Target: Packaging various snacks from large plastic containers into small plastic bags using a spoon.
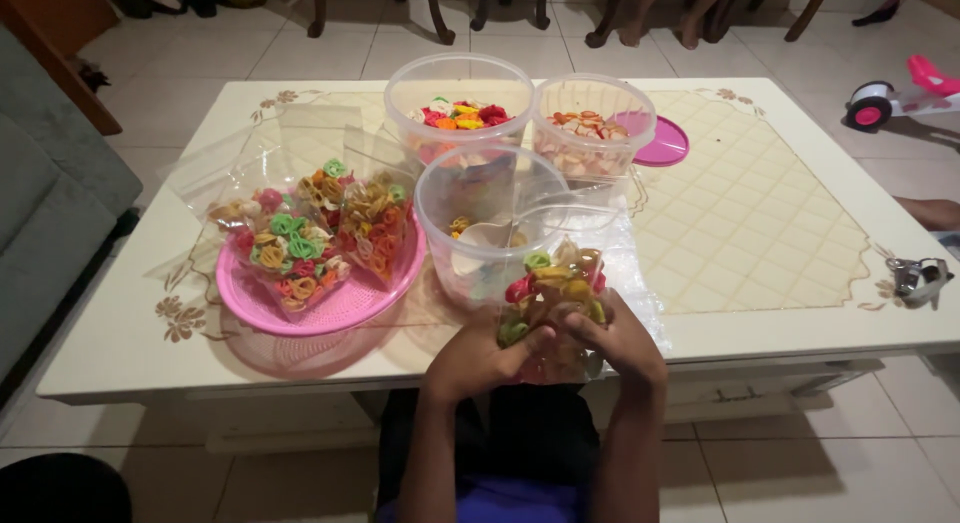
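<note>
Both hands, left (pixel 478 355) and right (pixel 615 341), are closed around one clear bag (pixel 548 301) of coloured crackers at the table (pixel 760 213) edge, 6 o'clock of the near tub (pixel 490 228). I'd pinch the neck above the fill and keep it upright so nothing spills. Count: three tubs, near one almost empty; roughly three filled bags on one pink tray (pixel 310 308) at 9 o'clock; one pink lid (pixel 668 143).

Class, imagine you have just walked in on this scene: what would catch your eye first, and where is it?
First, the clear bag of colourful ring crackers at the near table edge, gripped by the left hand and right hand. Left of it, a pink basket holds more filled bags; behind stand three clear tubs.
</note>
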